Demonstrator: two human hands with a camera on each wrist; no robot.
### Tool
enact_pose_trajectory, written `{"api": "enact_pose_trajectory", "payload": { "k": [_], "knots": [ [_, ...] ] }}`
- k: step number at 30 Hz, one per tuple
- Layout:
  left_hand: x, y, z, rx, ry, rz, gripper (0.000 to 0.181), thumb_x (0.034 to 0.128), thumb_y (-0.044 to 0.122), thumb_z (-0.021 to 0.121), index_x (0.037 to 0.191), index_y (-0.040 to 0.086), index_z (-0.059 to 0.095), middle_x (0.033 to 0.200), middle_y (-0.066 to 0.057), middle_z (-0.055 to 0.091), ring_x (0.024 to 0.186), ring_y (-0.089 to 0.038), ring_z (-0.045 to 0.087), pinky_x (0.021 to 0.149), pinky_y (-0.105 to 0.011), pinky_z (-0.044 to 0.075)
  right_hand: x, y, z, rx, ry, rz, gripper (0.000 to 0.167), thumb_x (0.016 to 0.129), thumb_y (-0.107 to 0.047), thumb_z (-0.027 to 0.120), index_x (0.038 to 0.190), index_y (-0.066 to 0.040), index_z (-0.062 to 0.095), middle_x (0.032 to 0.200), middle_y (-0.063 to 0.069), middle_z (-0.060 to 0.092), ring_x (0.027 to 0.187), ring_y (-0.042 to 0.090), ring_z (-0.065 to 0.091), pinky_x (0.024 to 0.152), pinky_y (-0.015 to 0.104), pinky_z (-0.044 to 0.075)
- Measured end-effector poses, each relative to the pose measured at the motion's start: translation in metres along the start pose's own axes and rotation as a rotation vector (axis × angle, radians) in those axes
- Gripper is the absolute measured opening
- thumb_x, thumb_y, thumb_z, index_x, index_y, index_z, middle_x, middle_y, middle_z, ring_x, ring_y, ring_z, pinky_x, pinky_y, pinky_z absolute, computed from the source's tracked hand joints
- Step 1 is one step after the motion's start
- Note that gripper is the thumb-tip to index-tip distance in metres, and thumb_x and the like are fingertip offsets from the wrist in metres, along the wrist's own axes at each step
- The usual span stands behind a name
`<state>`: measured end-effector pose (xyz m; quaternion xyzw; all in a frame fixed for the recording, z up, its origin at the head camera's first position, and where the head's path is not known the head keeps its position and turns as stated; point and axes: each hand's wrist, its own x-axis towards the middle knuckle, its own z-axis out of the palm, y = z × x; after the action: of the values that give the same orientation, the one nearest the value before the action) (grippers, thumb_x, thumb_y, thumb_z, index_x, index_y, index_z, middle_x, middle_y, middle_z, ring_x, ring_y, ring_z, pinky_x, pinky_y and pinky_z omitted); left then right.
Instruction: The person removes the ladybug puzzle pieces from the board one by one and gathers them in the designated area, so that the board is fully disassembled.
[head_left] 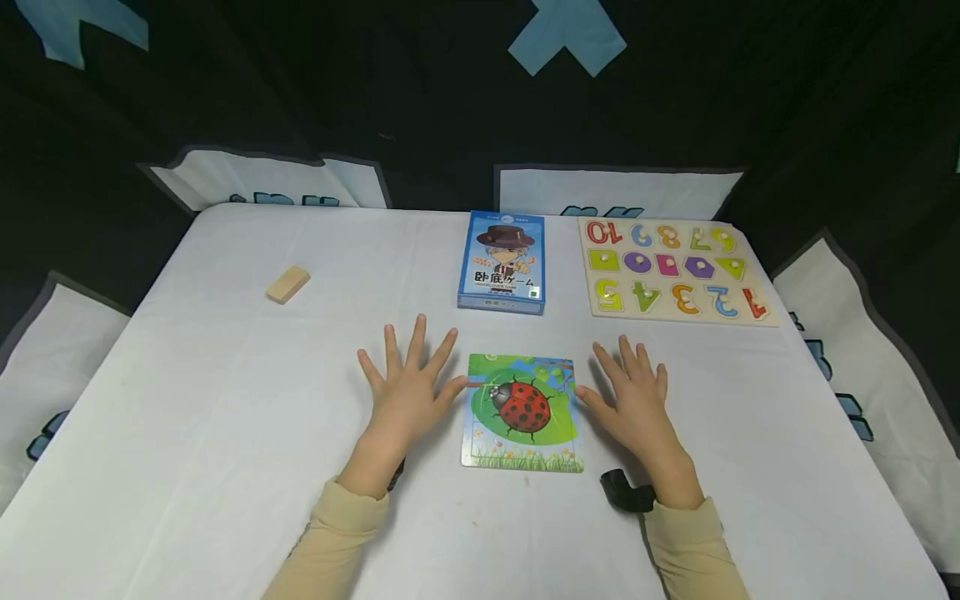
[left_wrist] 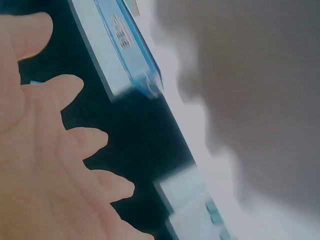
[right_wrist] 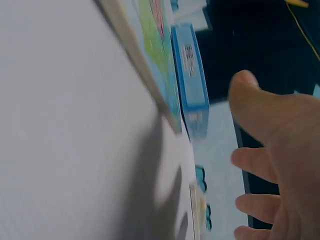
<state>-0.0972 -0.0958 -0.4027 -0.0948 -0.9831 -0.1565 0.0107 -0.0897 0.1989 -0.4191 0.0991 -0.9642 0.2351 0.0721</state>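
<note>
A square ladybug puzzle (head_left: 523, 412) lies flat on the white table between my two hands. On its left, my left hand (head_left: 407, 396) is spread palm down with fingers straight, the thumb tip close to the puzzle's edge. To the right, my right hand (head_left: 633, 400) has its fingers extended, the thumb near the puzzle's right edge. Neither hand holds anything. In the right wrist view the right hand (right_wrist: 295, 150) hovers above the table beside the puzzle's edge (right_wrist: 145, 65). The left wrist view shows the left palm (left_wrist: 45, 150) raised over the table.
Behind the puzzle lies a blue card game box (head_left: 502, 262). A wooden number and shape peg board (head_left: 678, 271) is at the back right. Toward the back left sits a small wooden block (head_left: 288, 284). Dark cloth (head_left: 420, 108) hangs beyond the table's far edge.
</note>
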Motion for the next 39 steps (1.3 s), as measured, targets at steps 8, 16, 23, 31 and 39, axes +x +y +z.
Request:
{"api": "enact_pose_trajectory", "payload": {
  "k": [8,16,23,31,39],
  "knots": [
    [-0.008,0.031,0.015,0.021,-0.114,0.136,0.066,0.0848,0.06,0.045,0.142,0.032,0.027,0.151,-0.007,0.008,0.131,-0.045,-0.002,0.093,-0.067,-0.01,0.004,-0.016,0.013,0.006,-0.092,-0.071,0.058,0.078,-0.039,0.068,0.124,-0.005,0.055,0.138,0.027,0.032,0.128,0.048,0.017,0.095,0.067,0.008],
    [-0.015,0.042,0.021,0.065,-0.3,0.239,0.067,0.081,0.058,0.053,0.139,0.031,0.036,0.148,-0.007,0.021,0.131,-0.043,0.014,0.096,-0.067,0.001,0.007,-0.021,0.018,-0.022,-0.168,-0.056,0.057,0.076,-0.038,0.071,0.12,-0.006,0.055,0.133,0.028,0.038,0.124,0.051,0.023,0.092,0.069,0.013],
    [-0.015,0.042,0.02,0.062,-0.311,0.241,0.066,0.0805,0.057,0.055,0.138,0.031,0.038,0.148,-0.008,0.021,0.131,-0.042,0.017,0.095,-0.068,0.007,0.011,-0.021,0.017,0.031,-0.202,-0.015,0.056,0.075,-0.034,0.073,0.118,-0.005,0.053,0.133,0.029,0.037,0.124,0.052,0.022,0.092,0.07,0.012],
    [-0.013,0.043,0.02,0.069,-0.32,0.229,0.067,0.0804,0.058,0.054,0.139,0.033,0.036,0.149,-0.007,0.019,0.131,-0.041,0.015,0.093,-0.069,0.011,0.018,-0.019,0.017,0.118,-0.198,-0.009,0.052,0.07,-0.024,0.079,0.11,-0.002,0.054,0.131,0.031,0.036,0.123,0.049,0.026,0.097,0.064,0.016],
    [-0.011,0.042,0.018,0.077,-0.333,0.218,0.066,0.0807,0.058,0.053,0.139,0.033,0.035,0.149,-0.006,0.018,0.132,-0.041,0.015,0.094,-0.068,0.013,0.019,-0.018,0.019,0.223,-0.152,-0.007,0.051,0.066,-0.019,0.081,0.104,-0.003,0.052,0.128,0.024,0.041,0.123,0.042,0.028,0.099,0.057,0.015]
  ]
}}
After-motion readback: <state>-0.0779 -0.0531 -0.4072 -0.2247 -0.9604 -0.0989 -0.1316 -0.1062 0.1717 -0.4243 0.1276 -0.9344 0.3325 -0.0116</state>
